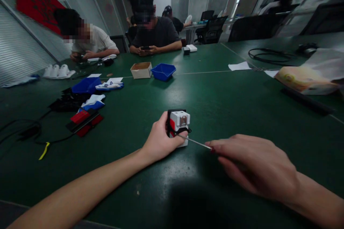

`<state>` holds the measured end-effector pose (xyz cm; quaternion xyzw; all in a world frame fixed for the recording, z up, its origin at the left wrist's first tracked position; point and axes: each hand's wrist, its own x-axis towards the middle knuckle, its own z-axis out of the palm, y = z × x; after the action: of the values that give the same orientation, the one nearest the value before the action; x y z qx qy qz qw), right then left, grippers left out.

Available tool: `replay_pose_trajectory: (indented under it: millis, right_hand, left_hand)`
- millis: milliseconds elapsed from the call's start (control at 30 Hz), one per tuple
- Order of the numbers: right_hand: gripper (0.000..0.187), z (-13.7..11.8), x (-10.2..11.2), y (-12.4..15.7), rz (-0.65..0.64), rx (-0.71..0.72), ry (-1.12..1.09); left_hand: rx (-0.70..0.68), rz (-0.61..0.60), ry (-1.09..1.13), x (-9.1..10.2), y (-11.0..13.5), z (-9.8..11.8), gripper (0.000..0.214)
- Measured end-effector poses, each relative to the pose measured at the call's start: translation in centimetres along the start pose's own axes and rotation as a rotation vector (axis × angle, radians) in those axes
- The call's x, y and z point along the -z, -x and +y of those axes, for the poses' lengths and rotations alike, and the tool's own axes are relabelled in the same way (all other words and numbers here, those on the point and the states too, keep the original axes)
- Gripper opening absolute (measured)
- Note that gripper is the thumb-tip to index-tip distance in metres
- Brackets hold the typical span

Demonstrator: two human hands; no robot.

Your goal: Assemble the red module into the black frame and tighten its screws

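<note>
My left hand (159,140) is closed around a small white, black and red box-shaped device (179,124) standing on the green table (220,107). My right hand (252,166) is closed on a thin screwdriver (196,143) with a red handle end. The metal shaft points left and its tip meets the lower front of the device. Both forearms reach in from the bottom edge.
A cardboard box (141,69) and a blue bin (163,71) sit mid-table. Another blue bin (86,86), gloves, red and black parts (84,121) and cables lie at left. Two people sit at the far side. Papers and a bag (303,78) lie at right.
</note>
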<state>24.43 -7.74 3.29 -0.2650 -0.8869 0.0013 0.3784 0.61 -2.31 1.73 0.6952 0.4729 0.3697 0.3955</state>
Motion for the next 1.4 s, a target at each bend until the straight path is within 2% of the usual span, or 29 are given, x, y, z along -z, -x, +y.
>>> replay_pose_trajectory:
  millis: [67, 100, 167, 200, 267, 333, 367, 500, 633, 733, 800, 933, 1000, 1100, 1167, 1267, 1400]
  right_hand:
    - [0.014, 0.8, -0.9, 0.2, 0.118, -0.243, -0.287]
    - [0.011, 1.2, -1.4, 0.3, 0.161, -0.421, -0.444]
    - [0.021, 2.1, -2.5, 0.1, 0.213, -0.718, -0.69]
    - [0.028, 2.5, -2.9, 0.0, 0.216, -0.828, -0.772]
    - [0.038, 3.1, -3.5, -0.3, 0.223, -0.953, -0.869]
    - [0.043, 3.5, -3.7, -0.6, 0.226, -0.987, -0.902]
    - [0.043, 3.6, -3.7, -0.7, 0.225, -0.988, -0.909]
    - [0.044, 3.6, -3.6, -0.9, 0.2, -0.995, -0.957]
    - [0.045, 4.0, -3.7, -0.9, 0.208, -1.015, -1.001]
    - [0.045, 4.5, -3.8, -0.8, 0.227, -1.029, -1.032]
    - [0.045, 4.7, -3.8, -0.7, 0.238, -1.038, -1.054]
    - [0.048, 5.2, -3.7, -0.5, 0.261, -1.062, -1.093]
    - [0.048, 5.3, -3.7, -0.4, 0.266, -1.068, -1.106]
    - [0.048, 5.4, -3.6, -0.4, 0.271, -1.072, -1.11]
    - [0.048, 5.3, -3.7, -0.4, 0.276, -1.078, -1.106]
    - [0.047, 5.2, -3.8, -0.4, 0.284, -1.092, -1.095]
    - [0.045, 5.0, -3.8, -0.4, 0.282, -1.105, -1.087]
  left_hand:
    - [0.008, 0.0, -0.02, 0.6, -0.5, -0.1, 0.037]
    - [0.01, 0.009, -0.041, 1.3, -0.9, -0.2, 0.037]
    - [0.015, 0.039, -0.172, 3.4, -2.0, -0.4, 0.04]
    - [0.022, 0.068, -0.301, 4.8, -2.7, -0.5, 0.043]
    - [0.038, 0.11, -0.688, 8.1, -4.2, -0.7, 0.058]
    - [0.054, 0.125, -1.074, 11.5, -5.9, -1.2, 0.069]
    - [0.114, 0.107, -1.227, 13.0, -6.7, -1.5, 0.071]
    - [0.26, 0.114, -1.385, 17.9, -9.2, -3.0, 0.063]
    - [0.38, 0.158, -1.464, 20.5, -10.1, -4.6, 0.06]
    - [0.426, 0.179, -1.483, 21.4, -10.2, -5.4, 0.063]
    - [0.423, 0.151, -1.487, 21.8, -10.2, -5.5, 0.067]
    - [0.383, 0.064, -1.479, 22.0, -9.5, -4.2, 0.079]
    - [0.368, 0.085, -1.458, 22.0, -8.1, -3.2, 0.086]
    - [0.378, 0.194, -1.423, 22.0, -4.5, -2.0, 0.09]
    - [0.496, 0.233, -1.393, 22.2, -1.7, -1.9, 0.09]
    - [0.664, 0.141, -1.334, 22.8, 1.4, -2.6, 0.088]
    - [0.666, 0.102, -1.321, 23.5, 2.1, -3.4, 0.083]
